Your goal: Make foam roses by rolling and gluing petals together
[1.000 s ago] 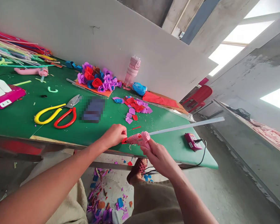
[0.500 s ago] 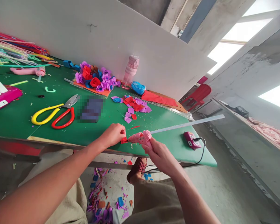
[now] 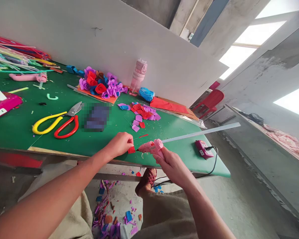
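Note:
My left hand (image 3: 121, 143) pinches a small red petal piece (image 3: 131, 150) low over the table's near edge. Wrapped round the handle of a pink glue gun (image 3: 151, 147) is my right hand (image 3: 169, 163). The gun's dark nozzle points left and sits just beside the red piece, with a small gap showing. A long translucent glue stick (image 3: 201, 132) sticks out of the back of the gun to the right. Beyond my left hand lie a thin red strip (image 3: 143, 136) and a loose pile of red and purple petals (image 3: 147, 111).
Yellow-and-red-handled scissors (image 3: 66, 121) and a blurred dark rectangle (image 3: 97, 117) lie left. Finished paper flowers (image 3: 102, 84), a pink bottle (image 3: 139, 76) and a blue packet (image 3: 146, 94) stand behind. A magenta power socket (image 3: 203, 149) with a black cord sits right.
The glue gun's nozzle has drawn slightly away to the right from the red petal piece. More of the piece shows below my left fingers. The camera view has shifted a little.

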Action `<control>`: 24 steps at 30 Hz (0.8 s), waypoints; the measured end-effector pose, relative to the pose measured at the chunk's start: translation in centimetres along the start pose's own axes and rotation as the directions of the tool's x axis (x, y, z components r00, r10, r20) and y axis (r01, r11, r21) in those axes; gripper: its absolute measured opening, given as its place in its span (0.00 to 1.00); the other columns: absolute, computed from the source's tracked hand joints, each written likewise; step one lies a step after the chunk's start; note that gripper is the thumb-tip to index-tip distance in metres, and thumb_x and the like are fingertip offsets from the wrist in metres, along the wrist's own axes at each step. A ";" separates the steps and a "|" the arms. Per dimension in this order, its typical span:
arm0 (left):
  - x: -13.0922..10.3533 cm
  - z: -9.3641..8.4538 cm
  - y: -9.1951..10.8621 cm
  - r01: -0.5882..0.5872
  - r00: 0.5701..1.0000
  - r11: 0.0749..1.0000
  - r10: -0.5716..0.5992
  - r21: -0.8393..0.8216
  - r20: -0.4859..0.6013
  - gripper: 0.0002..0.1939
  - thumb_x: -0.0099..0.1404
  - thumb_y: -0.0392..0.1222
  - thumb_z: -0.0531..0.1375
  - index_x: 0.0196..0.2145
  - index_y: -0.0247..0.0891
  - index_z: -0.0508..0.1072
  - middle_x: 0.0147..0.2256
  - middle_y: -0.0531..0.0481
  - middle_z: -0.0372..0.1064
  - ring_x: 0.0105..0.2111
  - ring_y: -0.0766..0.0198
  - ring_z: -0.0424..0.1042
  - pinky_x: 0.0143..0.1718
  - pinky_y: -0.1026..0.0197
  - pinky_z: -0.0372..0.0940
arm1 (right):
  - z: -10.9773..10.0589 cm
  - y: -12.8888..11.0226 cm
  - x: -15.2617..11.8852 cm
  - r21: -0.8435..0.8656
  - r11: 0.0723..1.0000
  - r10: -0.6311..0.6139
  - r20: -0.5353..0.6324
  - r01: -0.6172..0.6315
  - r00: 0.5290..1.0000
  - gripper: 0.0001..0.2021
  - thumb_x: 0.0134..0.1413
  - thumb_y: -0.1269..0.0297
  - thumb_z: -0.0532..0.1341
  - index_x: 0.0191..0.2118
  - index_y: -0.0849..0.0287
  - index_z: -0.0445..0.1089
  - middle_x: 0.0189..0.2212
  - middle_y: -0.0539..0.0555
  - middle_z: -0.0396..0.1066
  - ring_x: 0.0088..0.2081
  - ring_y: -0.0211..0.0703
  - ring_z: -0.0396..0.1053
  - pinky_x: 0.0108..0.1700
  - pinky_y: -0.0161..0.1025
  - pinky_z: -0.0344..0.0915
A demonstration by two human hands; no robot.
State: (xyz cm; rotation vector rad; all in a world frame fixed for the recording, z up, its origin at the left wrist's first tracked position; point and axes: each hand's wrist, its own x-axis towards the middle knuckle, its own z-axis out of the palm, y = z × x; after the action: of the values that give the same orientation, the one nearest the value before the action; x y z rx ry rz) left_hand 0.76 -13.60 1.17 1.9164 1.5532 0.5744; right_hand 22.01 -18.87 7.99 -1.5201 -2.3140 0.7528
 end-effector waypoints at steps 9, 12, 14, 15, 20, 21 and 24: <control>0.1 0.2 -0.2 -0.014 1.000 1.000 0.014 0.009 -0.001 0.07 0.51 0.32 0.56 0.21 0.35 0.73 0.22 0.51 0.71 0.24 0.66 0.66 0.24 0.65 0.52 | 1.2 0.4 0.2 -0.063 0.998 0.015 0.000 -0.015 1.000 0.13 0.60 0.56 0.48 0.30 0.57 0.60 0.22 0.48 0.62 0.23 0.37 0.55 0.26 0.33 0.50; 0.2 0.3 -0.4 -0.020 1.000 1.000 0.020 0.000 -0.004 0.07 0.51 0.32 0.55 0.20 0.35 0.73 0.21 0.51 0.71 0.24 0.66 0.66 0.24 0.65 0.52 | 1.7 0.3 0.5 -0.055 0.998 0.025 0.011 -0.024 1.000 0.13 0.61 0.56 0.47 0.29 0.56 0.57 0.22 0.47 0.60 0.23 0.37 0.53 0.26 0.33 0.48; 0.2 0.3 -0.4 -0.022 1.000 1.000 0.022 -0.001 -0.008 0.07 0.51 0.32 0.56 0.20 0.35 0.73 0.21 0.51 0.71 0.23 0.66 0.66 0.24 0.65 0.52 | 1.7 0.2 0.5 -0.061 0.998 0.031 0.015 -0.031 0.999 0.13 0.60 0.56 0.47 0.28 0.56 0.55 0.22 0.47 0.59 0.23 0.37 0.52 0.26 0.33 0.47; 0.2 0.3 -0.4 -0.022 1.000 1.000 0.022 0.000 -0.009 0.07 0.51 0.32 0.56 0.20 0.35 0.73 0.21 0.51 0.71 0.23 0.66 0.66 0.24 0.65 0.52 | 1.6 0.1 0.5 -0.065 0.997 0.035 0.015 -0.034 0.999 0.13 0.60 0.55 0.47 0.28 0.56 0.54 0.22 0.47 0.59 0.23 0.37 0.51 0.26 0.33 0.47; 0.2 0.3 -0.4 -0.016 1.000 1.000 0.016 -0.004 -0.014 0.07 0.51 0.32 0.56 0.20 0.36 0.73 0.21 0.51 0.71 0.24 0.66 0.66 0.24 0.65 0.52 | 1.0 0.4 0.5 -0.085 0.995 0.043 0.008 -0.042 0.999 0.13 0.60 0.55 0.47 0.28 0.56 0.56 0.21 0.47 0.58 0.23 0.37 0.50 0.27 0.34 0.48; 0.2 0.3 -0.4 -0.016 1.000 1.000 0.016 -0.010 -0.014 0.07 0.50 0.32 0.56 0.20 0.36 0.73 0.21 0.51 0.71 0.24 0.65 0.66 0.25 0.65 0.52 | 0.9 0.4 0.5 -0.080 0.996 0.045 0.004 -0.044 0.999 0.13 0.60 0.55 0.47 0.29 0.56 0.57 0.21 0.48 0.58 0.23 0.37 0.50 0.27 0.34 0.48; 0.1 0.3 -0.3 -0.011 1.000 1.000 0.011 -0.026 -0.012 0.07 0.50 0.32 0.56 0.20 0.36 0.73 0.21 0.51 0.71 0.24 0.65 0.66 0.25 0.64 0.52 | 0.9 0.8 0.5 -0.011 0.998 0.058 -0.010 -0.058 0.998 0.13 0.60 0.54 0.48 0.32 0.57 0.62 0.21 0.48 0.59 0.23 0.36 0.51 0.26 0.34 0.48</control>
State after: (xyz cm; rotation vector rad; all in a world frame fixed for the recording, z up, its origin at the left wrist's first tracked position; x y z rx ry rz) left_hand 0.75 -13.48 0.69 1.9067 1.5359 0.6091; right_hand 21.97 -18.43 6.78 -1.5987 -2.2797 0.7456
